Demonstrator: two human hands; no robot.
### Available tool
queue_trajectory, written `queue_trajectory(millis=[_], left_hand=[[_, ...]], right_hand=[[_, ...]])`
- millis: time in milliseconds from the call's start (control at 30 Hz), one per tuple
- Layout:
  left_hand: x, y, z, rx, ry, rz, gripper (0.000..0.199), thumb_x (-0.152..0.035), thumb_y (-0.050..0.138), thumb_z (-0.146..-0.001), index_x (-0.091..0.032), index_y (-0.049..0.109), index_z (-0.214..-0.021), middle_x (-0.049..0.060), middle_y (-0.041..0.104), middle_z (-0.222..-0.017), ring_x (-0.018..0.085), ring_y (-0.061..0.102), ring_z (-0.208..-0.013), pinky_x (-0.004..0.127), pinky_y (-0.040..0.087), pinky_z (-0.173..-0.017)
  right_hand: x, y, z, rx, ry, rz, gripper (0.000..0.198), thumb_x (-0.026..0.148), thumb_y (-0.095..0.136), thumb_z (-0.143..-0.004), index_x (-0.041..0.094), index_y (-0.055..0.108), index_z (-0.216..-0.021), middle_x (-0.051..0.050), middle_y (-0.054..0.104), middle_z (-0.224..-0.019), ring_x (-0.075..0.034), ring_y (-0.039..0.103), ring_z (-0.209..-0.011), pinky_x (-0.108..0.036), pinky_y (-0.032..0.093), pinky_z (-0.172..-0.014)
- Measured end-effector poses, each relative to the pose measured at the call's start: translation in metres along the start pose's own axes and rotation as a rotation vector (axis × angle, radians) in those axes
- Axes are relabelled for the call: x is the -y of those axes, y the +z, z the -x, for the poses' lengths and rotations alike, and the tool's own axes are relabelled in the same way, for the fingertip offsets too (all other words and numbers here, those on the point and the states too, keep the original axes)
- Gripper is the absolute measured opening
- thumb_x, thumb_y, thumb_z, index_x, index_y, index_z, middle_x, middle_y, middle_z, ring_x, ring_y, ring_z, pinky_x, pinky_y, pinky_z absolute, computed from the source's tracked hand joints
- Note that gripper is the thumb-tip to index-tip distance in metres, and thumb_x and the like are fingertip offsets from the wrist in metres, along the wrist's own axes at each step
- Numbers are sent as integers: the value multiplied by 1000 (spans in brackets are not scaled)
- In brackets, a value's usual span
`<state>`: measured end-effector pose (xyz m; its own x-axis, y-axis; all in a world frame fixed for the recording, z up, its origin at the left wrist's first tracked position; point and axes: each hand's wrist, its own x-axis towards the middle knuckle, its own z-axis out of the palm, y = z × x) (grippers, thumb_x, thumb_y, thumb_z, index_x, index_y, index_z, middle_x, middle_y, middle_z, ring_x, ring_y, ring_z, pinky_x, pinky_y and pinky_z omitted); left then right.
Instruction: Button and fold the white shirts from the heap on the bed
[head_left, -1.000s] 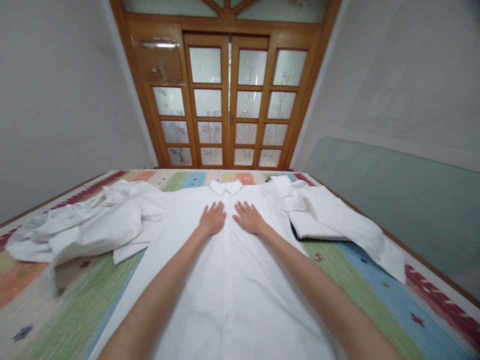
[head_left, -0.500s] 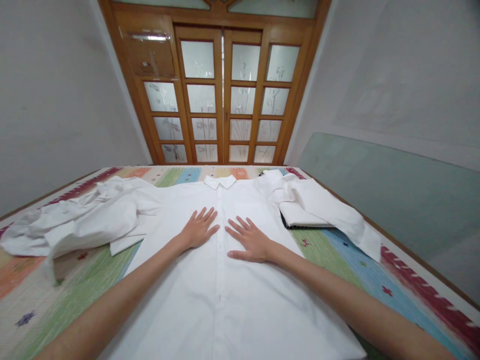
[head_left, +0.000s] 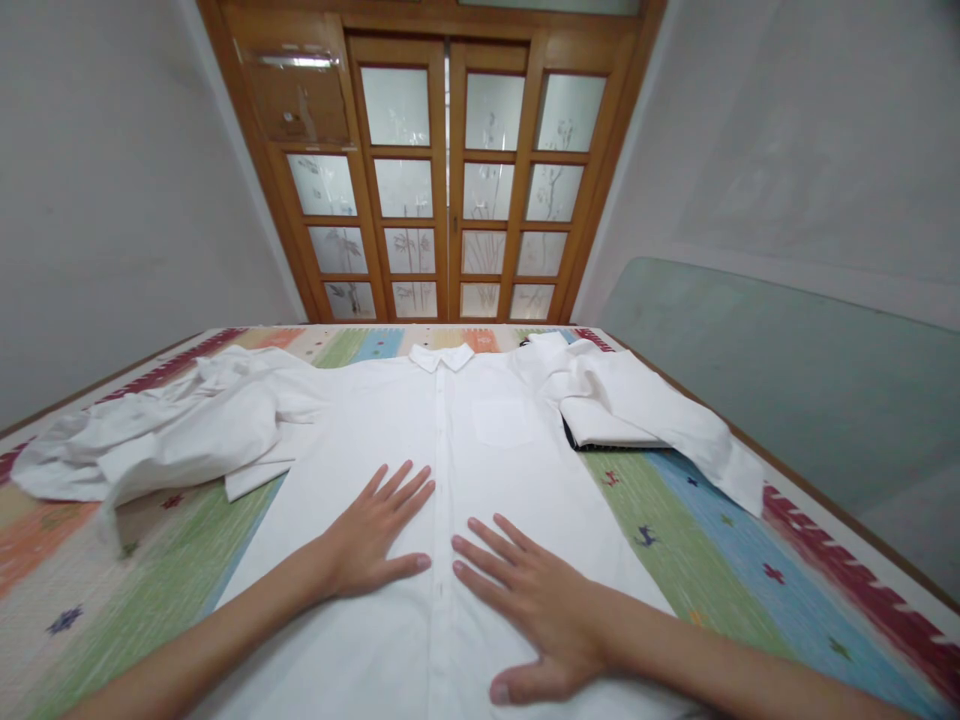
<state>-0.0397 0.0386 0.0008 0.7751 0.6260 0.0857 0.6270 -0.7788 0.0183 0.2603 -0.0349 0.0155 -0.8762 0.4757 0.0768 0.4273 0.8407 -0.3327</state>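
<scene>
A white collared shirt lies spread face up, its collar toward the far end and its button placket running down the middle. Flat on the shirt's left half rests my left hand, fingers spread. My right hand lies on the other side of the placket, a little nearer to me, also with fingers apart. Neither hand grips anything. A chest pocket shows above my right hand. The left sleeve area is bunched and wrinkled, while the right sleeve stretches outward over a folded white item with a dark edge. My forearms hide the shirt's lower sides.
Beneath the shirt is a table with a striped, multicoloured cloth. More crumpled white fabric lies at the left. A pale green panel leans along the right wall. Wooden doors with glass panes stand beyond the far edge.
Both hands have slid down the shirt toward me, the right one farther. The chest pocket is now uncovered. The camera view has tilted slightly downward.
</scene>
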Motion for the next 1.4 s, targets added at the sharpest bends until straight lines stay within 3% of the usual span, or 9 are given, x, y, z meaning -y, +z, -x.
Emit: queue_trajectory(millis=[200, 433, 567, 733, 867, 967, 1100, 1267, 1400], left_hand=[[-19, -6, 26, -46, 60, -22, 82, -63, 42, -92, -29, 4, -156, 4, 27, -159, 28, 24, -148, 49, 21, -119], [-20, 18, 46, -180, -202, -130, 67, -48, 38, -97, -31, 10, -156, 4, 30, -158, 26, 32, -145, 48, 29, -116], [-20, 26, 57, -224, -242, -177, 69, -49, 38, -96, -30, 10, -156, 4, 31, -157, 26, 34, -144, 48, 32, -115], [-19, 30, 70, -247, -266, -211, 72, -53, 39, -95, -21, 18, -156, 10, 40, -152, 28, 44, -137, 46, 38, -111], [-14, 29, 77, -261, -295, -208, 65, -53, 38, -95, -21, 35, -152, 12, 51, -145, 30, 52, -131, 47, 45, -105], [-13, 21, 80, -250, -255, -168, 60, -50, 41, -95, -27, 36, -151, 8, 52, -144, 28, 52, -131, 44, 46, -106], [-18, 3, 86, -186, -95, -127, 61, -43, 44, -96, -37, 24, -153, -2, 44, -150, 23, 46, -136, 39, 42, -110], [-24, -11, 97, -199, -19, -125, 63, -43, 52, -93, -41, 28, -151, -3, 45, -150, 22, 50, -133, 35, 46, -105], [-21, -6, 101, -271, -91, -151, 57, -41, 53, -93, -31, 41, -148, 1, 57, -141, 22, 57, -124, 33, 48, -100]], right_hand=[[27, 11, 18, -12, -90, 113, 65, 35, 45, -98, 20, 20, -156, -11, 32, -156, -28, 20, -148, -53, 21, -120], [30, 40, 34, -152, -148, 326, 47, 30, 46, -100, 29, 41, -146, -3, 41, -153, -24, 28, -145, -48, 32, -118], [31, 42, 37, -140, -169, 350, 44, 33, 45, -101, 36, 43, -145, 2, 39, -153, -23, 30, -145, -47, 32, -119], [31, 38, 35, -89, -199, 291, 46, 31, 43, -102, 34, 40, -147, 6, 40, -152, -23, 29, -145, -45, 27, -121], [31, 21, 31, -12, -184, 55, 49, 29, 39, -103, 38, 33, -151, 4, 44, -150, -19, 27, -145, -45, 25, -121], [32, -1, 25, 82, -115, -107, 50, 34, 38, -103, 34, 32, -152, 0, 41, -152, -21, 23, -147, -49, 21, -121], [25, -21, 8, 105, -20, -185, 52, 40, 39, -102, 27, 33, -152, -6, 35, -156, -24, 19, -148, -51, 14, -122], [-5, -13, -25, 29, 49, -110, 52, 39, 33, -103, 24, 32, -153, -8, 32, -158, -23, 20, -148, -50, 15, -121], [-33, -7, -58, -67, 91, -16, 49, 38, 33, -103, 21, 41, -148, -9, 40, -154, -24, 26, -147, -48, 20, -120]])
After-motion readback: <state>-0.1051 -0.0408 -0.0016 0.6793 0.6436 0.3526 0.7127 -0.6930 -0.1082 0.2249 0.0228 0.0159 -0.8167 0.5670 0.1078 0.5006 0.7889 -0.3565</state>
